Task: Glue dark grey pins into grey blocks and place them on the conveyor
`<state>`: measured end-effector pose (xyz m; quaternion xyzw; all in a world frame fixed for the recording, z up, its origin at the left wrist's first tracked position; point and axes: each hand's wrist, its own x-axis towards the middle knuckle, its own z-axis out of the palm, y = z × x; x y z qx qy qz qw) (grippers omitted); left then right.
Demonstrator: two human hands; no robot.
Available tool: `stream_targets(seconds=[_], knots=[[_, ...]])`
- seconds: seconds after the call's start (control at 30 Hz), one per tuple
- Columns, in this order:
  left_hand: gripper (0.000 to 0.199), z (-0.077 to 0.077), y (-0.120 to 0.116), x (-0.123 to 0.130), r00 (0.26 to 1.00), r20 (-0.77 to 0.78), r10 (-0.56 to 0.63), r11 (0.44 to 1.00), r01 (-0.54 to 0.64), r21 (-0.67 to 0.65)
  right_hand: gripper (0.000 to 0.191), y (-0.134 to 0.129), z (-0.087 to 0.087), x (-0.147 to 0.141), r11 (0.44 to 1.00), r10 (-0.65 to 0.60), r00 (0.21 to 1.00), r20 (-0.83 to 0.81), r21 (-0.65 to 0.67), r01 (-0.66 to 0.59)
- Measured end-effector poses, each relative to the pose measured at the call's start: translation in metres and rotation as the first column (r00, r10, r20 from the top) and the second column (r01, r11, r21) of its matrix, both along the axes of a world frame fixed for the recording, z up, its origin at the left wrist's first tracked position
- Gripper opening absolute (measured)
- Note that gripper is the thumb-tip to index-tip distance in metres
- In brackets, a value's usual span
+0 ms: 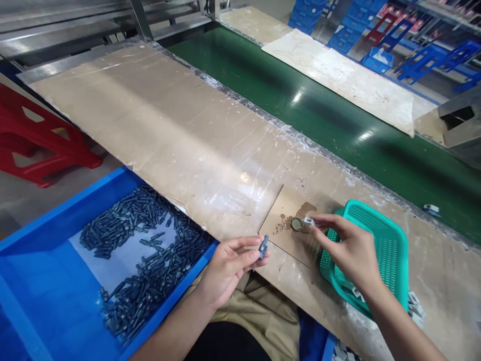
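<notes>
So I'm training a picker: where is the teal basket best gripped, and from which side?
Probably the near rim of the teal basket, from above on the person's side: its rim stands raised and its mouth is open. The right hand already crosses that edge.

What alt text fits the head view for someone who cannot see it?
The left hand pinches a small dark part while the right hand holds a small white piece by a round dish, beside a teal basket and a blue bin of dark parts.
</notes>
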<state>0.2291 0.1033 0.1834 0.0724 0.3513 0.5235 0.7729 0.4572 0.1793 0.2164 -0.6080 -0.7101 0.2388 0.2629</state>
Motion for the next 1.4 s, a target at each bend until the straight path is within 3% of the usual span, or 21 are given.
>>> stream_targets(seconds=[0.17, 0.3, 0.43, 0.73, 0.93, 1.1, 1.17, 1.27, 1.4], knots=[[0.044, 0.006, 0.010, 0.022, 0.998, -0.061, 0.012, 1.000, -0.010, 0.026, 0.022, -0.013, 0.022, -0.005, 0.973, -0.146, 0.939, -0.310, -0.217, 0.079], [0.043, 0.010, 0.016, 0.042, 0.991, -0.130, 0.026, 0.999, -0.022, 0.031, 0.022, -0.027, 0.034, -0.010, 0.940, -0.181, 0.900, -0.397, -0.339, 0.040], [0.042, 0.013, 0.017, 0.054, 0.983, -0.179, 0.047, 0.999, -0.044, 0.026, 0.025, -0.036, 0.035, -0.011, 0.919, -0.207, 0.872, -0.444, -0.395, 0.017], [0.032, 0.019, 0.014, 0.059, 0.979, -0.184, 0.089, 0.994, -0.075, 0.082, 0.027, -0.042, 0.038, -0.017, 0.909, -0.220, 0.881, -0.420, -0.416, 0.029], [0.025, 0.020, 0.013, 0.055, 0.917, -0.344, 0.202, 0.951, -0.100, 0.293, 0.026, -0.037, 0.036, -0.010, 0.858, -0.222, 0.869, -0.443, -0.513, -0.042], [0.027, 0.015, 0.014, 0.052, 0.909, -0.403, 0.110, 0.942, 0.035, 0.335, 0.021, -0.034, 0.026, -0.005, 0.829, -0.249, 0.823, -0.511, -0.552, -0.092], [0.028, 0.015, 0.016, 0.051, 0.921, -0.384, 0.063, 0.937, 0.078, 0.341, 0.028, -0.034, 0.023, -0.005, 0.836, -0.234, 0.798, -0.555, -0.534, -0.126], [0.031, 0.019, 0.020, 0.048, 0.928, -0.374, 0.009, 0.933, 0.126, 0.337, 0.046, -0.033, 0.016, -0.003, 0.842, -0.150, 0.778, -0.611, -0.491, -0.223], [0.026, 0.026, 0.024, 0.046, 0.922, -0.387, -0.017, 0.931, 0.155, 0.330, 0.040, -0.039, 0.007, -0.005, 0.852, -0.041, 0.747, -0.664, -0.414, -0.321]])
